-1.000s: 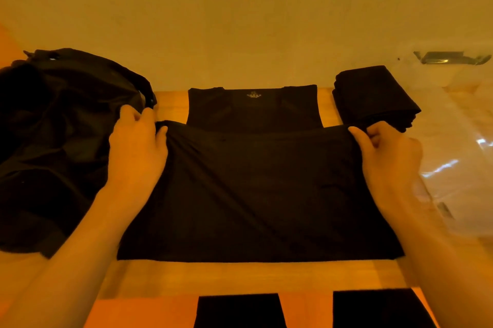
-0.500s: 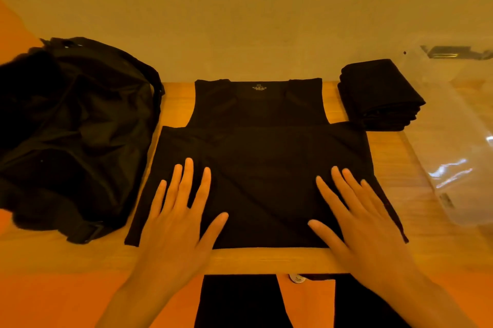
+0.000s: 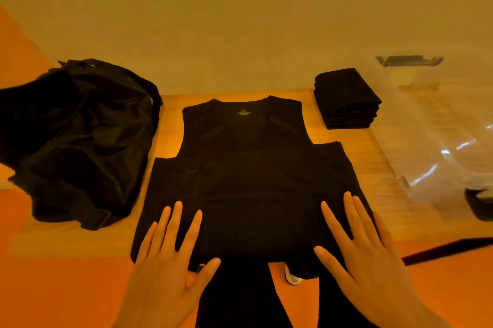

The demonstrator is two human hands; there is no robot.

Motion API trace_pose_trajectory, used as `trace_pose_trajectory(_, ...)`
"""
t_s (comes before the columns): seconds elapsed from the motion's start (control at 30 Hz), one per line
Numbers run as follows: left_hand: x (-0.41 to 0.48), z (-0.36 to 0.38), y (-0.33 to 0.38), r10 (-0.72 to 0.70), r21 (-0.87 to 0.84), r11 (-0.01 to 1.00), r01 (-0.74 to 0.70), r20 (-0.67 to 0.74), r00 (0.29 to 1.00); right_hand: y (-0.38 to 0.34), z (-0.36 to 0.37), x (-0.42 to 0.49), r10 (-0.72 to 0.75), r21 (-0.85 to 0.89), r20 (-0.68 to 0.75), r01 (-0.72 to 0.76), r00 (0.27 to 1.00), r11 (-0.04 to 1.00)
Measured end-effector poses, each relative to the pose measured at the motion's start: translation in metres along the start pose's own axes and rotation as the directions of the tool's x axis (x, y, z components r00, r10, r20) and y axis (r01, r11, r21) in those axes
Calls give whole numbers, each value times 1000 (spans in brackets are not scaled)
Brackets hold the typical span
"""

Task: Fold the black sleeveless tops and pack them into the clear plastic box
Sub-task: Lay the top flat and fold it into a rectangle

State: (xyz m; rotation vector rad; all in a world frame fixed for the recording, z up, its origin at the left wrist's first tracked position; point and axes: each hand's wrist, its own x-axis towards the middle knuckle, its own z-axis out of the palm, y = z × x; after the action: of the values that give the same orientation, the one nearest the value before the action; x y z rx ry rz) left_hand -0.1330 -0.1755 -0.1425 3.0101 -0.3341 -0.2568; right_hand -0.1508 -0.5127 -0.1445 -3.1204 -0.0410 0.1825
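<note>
— So, how much was done?
— One top (image 3: 248,181) was laid flat on the table (image 3: 386,194), hem folded up once. Left hand (image 3: 165,269) and right hand (image 3: 365,255) were rested on its near edge, fingers straight and spread, nothing gripped.
— And packed?
— Nothing confirmed. A stack (image 3: 346,98) of folded tops was noted beside the box (image 3: 440,141), not in it. Further folds and all packing were judged outstanding.
</note>
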Motion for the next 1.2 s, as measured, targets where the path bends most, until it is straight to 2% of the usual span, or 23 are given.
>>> trace_pose_trajectory(0.1,13,-29,-6,-50,-202,978,46,-15,999,-5,-41,8,41,126,77,-50,996,991)
trace_pose_trajectory(0.17,38,-48,-17,-76,-256,966,19,-213,974,-5,-66,35,145,308,-126,-101,981,946)
trace_pose_trajectory(0.2,56,-54,-27,-78,-225,974,5,-313,946,-1,-74,55,213,411,-210,-111,954,905)
trace_pose_trajectory(0.23,74,-60,-37,-75,-165,986,18,-344,936,5,-78,77,262,464,-214,-137,941,875)
trace_pose_trajectory(0.33,126,-73,-60,-82,29,996,89,-204,976,19,-71,140,338,427,-122,-258,933,867)
trace_pose_trajectory(0.43,155,-81,-69,-78,137,987,83,-39,996,26,-56,171,378,448,-20,-329,926,831)
trace_pose_trajectory(0.57,170,-94,-64,-79,259,965,45,125,989,32,-48,180,386,502,29,-347,922,792)
trace_pose_trajectory(0.8,171,-104,-61,-114,374,928,10,259,959,38,-39,176,424,772,4,-272,906,575)
trace_pose_trajectory(0.9,168,-106,-66,-74,262,965,15,218,973,39,-43,173,428,829,43,-271,903,489)
trace_pose_trajectory(1.03,160,-114,-72,-84,-86,992,97,139,987,45,-54,171,434,905,77,-245,898,348)
trace_pose_trajectory(1.2,141,-127,-72,-130,-225,968,112,-66,989,52,-59,163,439,981,180,-191,880,-20)
